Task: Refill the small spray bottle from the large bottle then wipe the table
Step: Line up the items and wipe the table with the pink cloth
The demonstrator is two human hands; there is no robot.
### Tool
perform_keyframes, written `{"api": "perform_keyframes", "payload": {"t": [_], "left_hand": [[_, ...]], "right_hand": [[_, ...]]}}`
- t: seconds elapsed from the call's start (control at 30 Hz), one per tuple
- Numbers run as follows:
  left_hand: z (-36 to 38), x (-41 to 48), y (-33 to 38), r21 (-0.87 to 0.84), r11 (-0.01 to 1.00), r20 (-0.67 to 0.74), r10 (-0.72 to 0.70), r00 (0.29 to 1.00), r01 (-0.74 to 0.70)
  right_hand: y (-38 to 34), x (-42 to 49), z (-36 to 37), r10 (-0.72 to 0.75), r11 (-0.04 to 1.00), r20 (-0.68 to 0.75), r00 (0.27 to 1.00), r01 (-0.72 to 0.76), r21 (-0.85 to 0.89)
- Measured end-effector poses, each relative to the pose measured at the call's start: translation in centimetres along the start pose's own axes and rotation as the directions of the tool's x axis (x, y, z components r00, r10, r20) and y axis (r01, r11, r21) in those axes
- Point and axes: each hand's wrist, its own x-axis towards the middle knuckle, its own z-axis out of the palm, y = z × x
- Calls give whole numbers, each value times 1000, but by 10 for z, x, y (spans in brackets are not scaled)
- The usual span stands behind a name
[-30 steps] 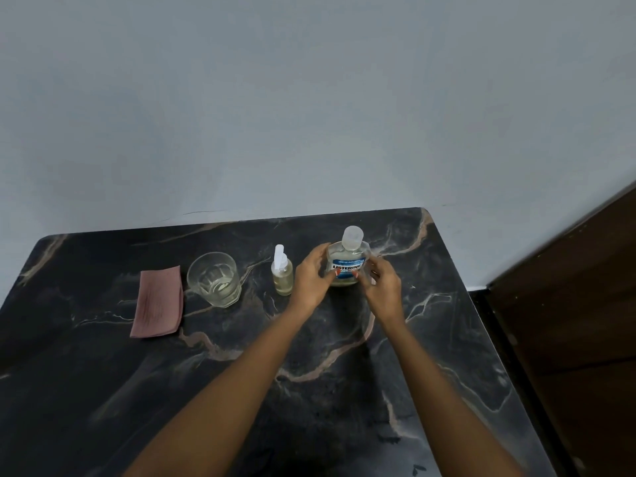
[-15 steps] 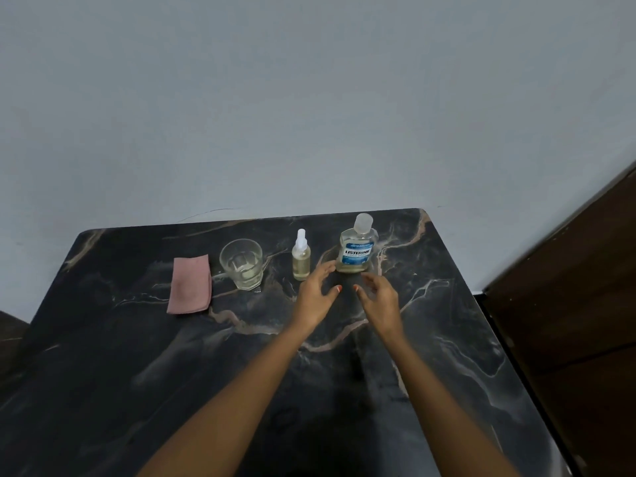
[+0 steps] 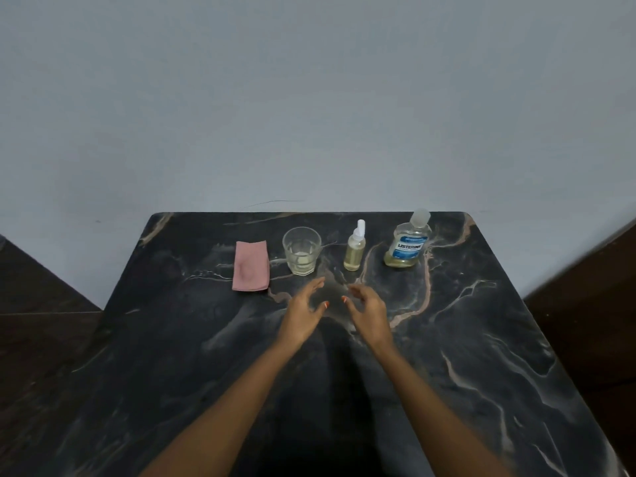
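L hand (image 3: 303, 309) & R hand (image 3: 366, 309) spread, empty, mid-table | small spray bottle (image 3: 355, 251) far ctr, large bottle (image 3: 406, 244) far right, both capped, upright | risk: narrow neck → spill when pouring; glass (image 3: 301, 250) near, could be knocked

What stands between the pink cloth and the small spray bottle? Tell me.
Only the clear glass, standing upright; the head view shows it.
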Motion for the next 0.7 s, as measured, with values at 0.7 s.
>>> {"api": "perform_keyframes", "payload": {"t": [0.7], "left_hand": [[-131, 71, -78, 155, 971, -211, -146, 966, 181]], "right_hand": [[-56, 67, 151, 61, 997, 271, 961, -44, -65]]}}
